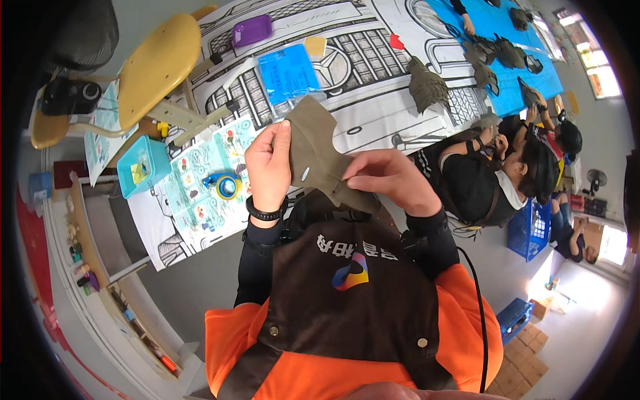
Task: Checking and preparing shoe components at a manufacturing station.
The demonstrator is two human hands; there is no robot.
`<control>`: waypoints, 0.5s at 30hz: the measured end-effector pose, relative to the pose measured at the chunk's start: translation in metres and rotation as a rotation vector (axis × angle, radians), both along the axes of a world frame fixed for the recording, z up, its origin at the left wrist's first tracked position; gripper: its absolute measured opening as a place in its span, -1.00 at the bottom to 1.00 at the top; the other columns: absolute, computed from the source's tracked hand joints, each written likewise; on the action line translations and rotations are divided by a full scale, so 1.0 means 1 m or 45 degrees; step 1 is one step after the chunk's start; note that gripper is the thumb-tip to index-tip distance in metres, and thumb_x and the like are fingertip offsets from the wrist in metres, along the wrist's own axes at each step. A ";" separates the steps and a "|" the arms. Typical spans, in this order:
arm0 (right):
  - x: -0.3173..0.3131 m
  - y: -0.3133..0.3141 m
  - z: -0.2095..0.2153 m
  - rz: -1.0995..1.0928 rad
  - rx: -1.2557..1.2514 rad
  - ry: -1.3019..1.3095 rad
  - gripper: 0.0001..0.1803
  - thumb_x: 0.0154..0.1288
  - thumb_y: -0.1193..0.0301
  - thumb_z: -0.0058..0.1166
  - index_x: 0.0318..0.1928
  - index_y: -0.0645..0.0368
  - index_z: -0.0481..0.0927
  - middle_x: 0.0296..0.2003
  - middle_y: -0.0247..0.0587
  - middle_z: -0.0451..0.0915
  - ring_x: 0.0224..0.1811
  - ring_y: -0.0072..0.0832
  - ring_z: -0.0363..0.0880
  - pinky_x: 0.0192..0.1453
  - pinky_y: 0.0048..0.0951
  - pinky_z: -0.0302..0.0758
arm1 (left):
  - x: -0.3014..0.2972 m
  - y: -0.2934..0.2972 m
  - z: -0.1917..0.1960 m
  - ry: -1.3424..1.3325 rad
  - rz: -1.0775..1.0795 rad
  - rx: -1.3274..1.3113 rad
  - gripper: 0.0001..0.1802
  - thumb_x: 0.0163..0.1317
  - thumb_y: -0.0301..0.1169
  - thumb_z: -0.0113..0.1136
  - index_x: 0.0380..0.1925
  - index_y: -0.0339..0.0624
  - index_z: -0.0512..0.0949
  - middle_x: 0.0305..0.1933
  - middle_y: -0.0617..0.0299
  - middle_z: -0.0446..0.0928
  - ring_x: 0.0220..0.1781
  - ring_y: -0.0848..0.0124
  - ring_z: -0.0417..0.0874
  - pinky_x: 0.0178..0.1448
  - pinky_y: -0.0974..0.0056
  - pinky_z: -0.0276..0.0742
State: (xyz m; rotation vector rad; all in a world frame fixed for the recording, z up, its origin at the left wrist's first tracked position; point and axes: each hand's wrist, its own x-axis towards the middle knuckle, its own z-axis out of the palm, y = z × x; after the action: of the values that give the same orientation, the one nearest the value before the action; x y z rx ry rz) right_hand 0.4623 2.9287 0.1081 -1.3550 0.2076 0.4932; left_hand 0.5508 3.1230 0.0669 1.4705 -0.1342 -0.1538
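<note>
While both hands work close to the chest, the olive-brown fabric piece (319,157) sits pinched between them, held up just above the near edge of the printed table cover (373,100). The left hand (269,167) is closed on the piece's left edge, fingers curled over the cloth, a black wristband (265,214) snug beneath it. The right hand (390,179) grips the lower right corner of the piece, thumb and fingers pressed together on a narrow tab. There's open air around the piece on its upper side; below it comes the brown apron (347,293) over orange sleeves, so room is tight there. The piece looks soft and matte, felt-like or suede-like, cut broad at the top and tapering down to a point, with a small pale oval mark near its middle. Just beyond the piece lies a blue plastic-wrapped packet (288,72), flat and glossy, and past that a purple box (252,31). Left of the piece, a yellow stool (157,67) lies tipped on the table, smooth and rounded, with a teal bin (142,165) below it and a blue tape roll (225,185) near the left hand. Right of the piece, a pile of similar dark cut pieces (427,85) rests on the cover, and another person in black (497,173) bends over beside the table's far right edge.
</note>
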 end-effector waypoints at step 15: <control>0.050 -0.020 0.009 -1.052 -1.124 -1.248 -0.86 -0.07 0.57 0.22 -0.40 0.19 0.59 -0.37 -0.22 0.55 -0.22 -0.35 0.50 -0.22 -0.43 0.41 | -0.035 0.004 -0.007 0.774 -0.371 -0.732 -0.69 0.33 -0.43 -0.07 0.06 -0.22 0.37 0.08 0.14 0.45 0.10 0.28 0.49 0.15 0.18 0.44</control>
State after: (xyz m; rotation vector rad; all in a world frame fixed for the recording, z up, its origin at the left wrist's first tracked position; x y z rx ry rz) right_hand 0.5125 2.9087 0.1169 -2.0192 0.1467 -1.0799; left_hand 0.5158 3.1270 0.0602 0.7777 0.1001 -0.7286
